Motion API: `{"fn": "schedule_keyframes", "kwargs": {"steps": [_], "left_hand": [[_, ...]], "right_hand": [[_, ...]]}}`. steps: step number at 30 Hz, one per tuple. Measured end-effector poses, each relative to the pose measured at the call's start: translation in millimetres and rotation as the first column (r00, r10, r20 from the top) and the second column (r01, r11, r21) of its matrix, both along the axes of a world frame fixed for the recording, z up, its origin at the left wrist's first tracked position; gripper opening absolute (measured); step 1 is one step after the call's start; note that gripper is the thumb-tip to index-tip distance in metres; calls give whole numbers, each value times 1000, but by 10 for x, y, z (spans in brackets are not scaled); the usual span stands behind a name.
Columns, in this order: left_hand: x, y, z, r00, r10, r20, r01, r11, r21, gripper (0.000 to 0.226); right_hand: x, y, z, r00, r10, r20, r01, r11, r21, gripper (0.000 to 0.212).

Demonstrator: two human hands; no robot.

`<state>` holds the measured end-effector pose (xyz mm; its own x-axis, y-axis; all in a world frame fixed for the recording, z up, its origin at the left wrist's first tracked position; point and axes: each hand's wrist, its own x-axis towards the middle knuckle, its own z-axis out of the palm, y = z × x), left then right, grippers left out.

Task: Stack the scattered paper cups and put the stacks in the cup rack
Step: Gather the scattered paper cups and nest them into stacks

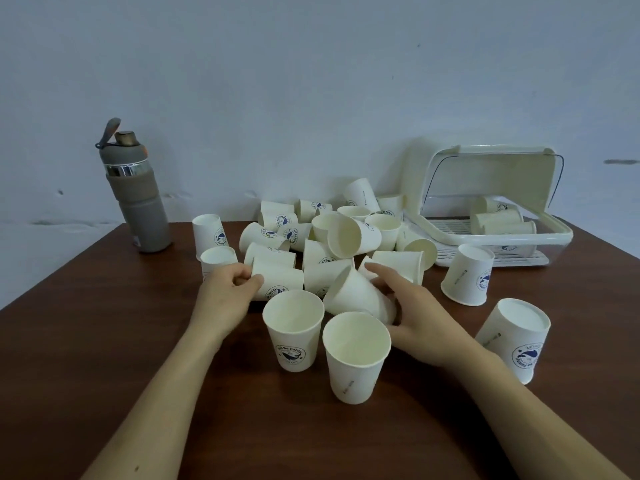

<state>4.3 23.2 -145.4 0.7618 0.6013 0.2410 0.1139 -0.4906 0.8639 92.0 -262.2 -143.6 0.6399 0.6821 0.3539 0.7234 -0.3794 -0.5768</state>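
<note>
Two upright cups (293,332) stand nearest the person, before the heap of paper cups (332,244) on the brown surface (104,323). The left hand (227,292) pinches a lying cup (277,277); the right hand (408,306) has open fingers around a tilted cup (356,294). The cup rack (485,216) sits back right, a grey bottle (136,188) back left.

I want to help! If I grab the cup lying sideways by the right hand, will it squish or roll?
The tilted cup is thin paper and empty, so it probably dents if squeezed. Lying on its side, it would likely roll in a curve.

Cups in the cup rack (450,233) half-hidden behind its lid (491,178)
</note>
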Motion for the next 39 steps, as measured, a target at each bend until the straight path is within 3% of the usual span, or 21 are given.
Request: {"fn": "schedule_keyframes", "kwargs": {"steps": [3, 6, 10, 14, 19, 24, 32, 39], "left_hand": [[3, 2, -11, 999, -14, 44, 14, 1000, -11, 15], [15, 21, -27, 998, -27, 61, 28, 999, -15, 14], [23, 16, -36, 995, -35, 90, 36, 999, -8, 13], [17, -3, -13, 993, -15, 119, 13, 1000, 19, 7], [-9, -41, 20, 990, -7, 143, 0, 999, 48, 6], [-4, -56, 22, 991, -11, 132, 5, 999, 45, 3], [-29, -132, 45, 994, -24, 109, 26, 1000, -10, 7], [-69, -211, 92, 993, -95, 71, 101, 991, -83, 2]], "right_hand": [[5, -20, 27, 993, -86, -78, 94, 989, 113, 79], [3, -39, 66, 981, -67, -182, 101, 977, 189, 79], [-46, -82, 126, 957, -2, -289, 49, 986, 156, 85], [-49, -68, 120, 951, 35, -309, 19, 985, 171, 72], [-17, -70, 101, 968, 32, -249, 5, 989, 146, 88], [-8, -80, 53, 989, 36, -143, -33, 999, 25, 70], [-58, 55, 11, 963, -2, -268, 33, 993, 110, 56], [-63, 218, -89, 921, -40, -387, 26, 999, -42, 83]]}}
